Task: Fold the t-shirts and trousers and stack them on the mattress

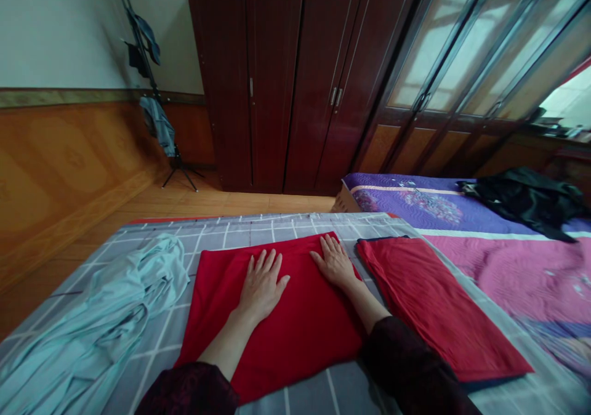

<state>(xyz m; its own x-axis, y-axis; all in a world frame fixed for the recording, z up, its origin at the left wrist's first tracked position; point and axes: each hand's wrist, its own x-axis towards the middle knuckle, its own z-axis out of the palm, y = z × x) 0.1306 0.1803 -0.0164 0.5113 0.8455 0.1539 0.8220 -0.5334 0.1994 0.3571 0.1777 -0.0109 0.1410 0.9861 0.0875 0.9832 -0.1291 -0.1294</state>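
Observation:
A red cloth [295, 322] lies spread nearly flat on a grey, white-checked bedcover [159, 326]. My left hand [262, 284] rests palm down on the cloth's upper middle, its fingers spread. Near the far right corner of the same cloth, my right hand [336, 262] also lies flat with fingers apart. Neither hand grips anything. Just to the right is a folded red cloth [438, 304] with dark blue fabric showing beneath its edges.
Crumpled pale green fabric [115, 310] lies at the left of the bedcover. Beyond stand a dark red wardrobe [272, 82] and a coat rack [150, 76]. A second bed with a purple and pink cover [517, 267] holds a black garment [526, 196] at the right.

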